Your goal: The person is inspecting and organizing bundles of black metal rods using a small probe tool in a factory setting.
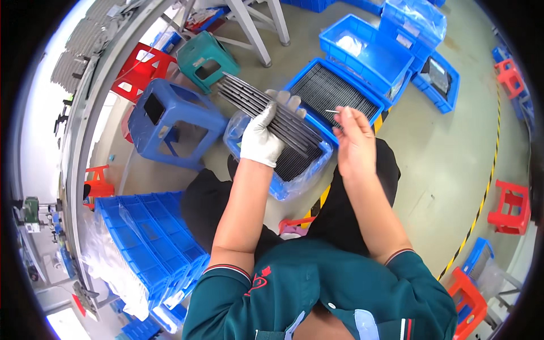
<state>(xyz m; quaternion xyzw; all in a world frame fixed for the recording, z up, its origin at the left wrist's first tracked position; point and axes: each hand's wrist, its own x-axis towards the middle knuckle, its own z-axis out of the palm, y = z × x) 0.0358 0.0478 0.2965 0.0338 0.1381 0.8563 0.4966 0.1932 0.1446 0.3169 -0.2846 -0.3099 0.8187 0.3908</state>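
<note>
My left hand (262, 140), in a white glove, is closed round a bundle of long dark metal strips (242, 94) lying slantwise across its palm. My bare right hand (358, 144) pinches a thin, short metal pin (331, 111) between thumb and fingers, a little apart from the bundle. Below the left hand stands a blue bin lined with clear plastic (281, 190), with more dark strips (292, 164) inside. Just beyond the right hand, a second blue bin (378, 117) holds rows of similar dark strips (333, 85).
Stacked blue crates (362, 59) stand at the far right of the bins. A blue stool (170, 122) and a green stool (207, 62) are on the left, near a metal frame (90, 113). More blue crates (150, 238) sit beside my left leg. Red stools (510, 207) stand on the right.
</note>
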